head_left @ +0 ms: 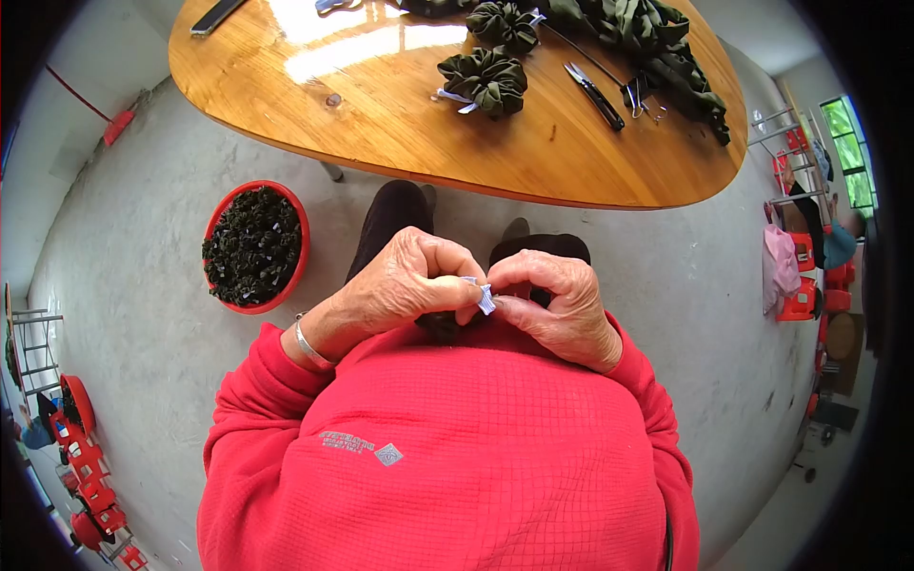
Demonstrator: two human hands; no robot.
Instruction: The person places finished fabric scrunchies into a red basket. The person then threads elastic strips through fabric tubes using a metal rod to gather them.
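A small white-and-blue striped strip [486,301] sits between my two hands, in front of my chest. My left hand [419,278] pinches it between thumb and forefinger. My right hand [557,303] is closed in a pinch at the strip's right side. Dark green fabric [438,326] shows partly below my left hand; the rest of it is hidden. On the wooden table [400,143] lie two dark green gathered fabric rings, one nearer [484,82] and one behind it [503,26], both with pale strips attached.
Small dark-handled snips [594,96] and a long piece of dark green fabric [657,48] lie on the table's right part. A red basin [305,249] full of dark green pieces stands on the floor at left. Red stools [800,301] are at far right.
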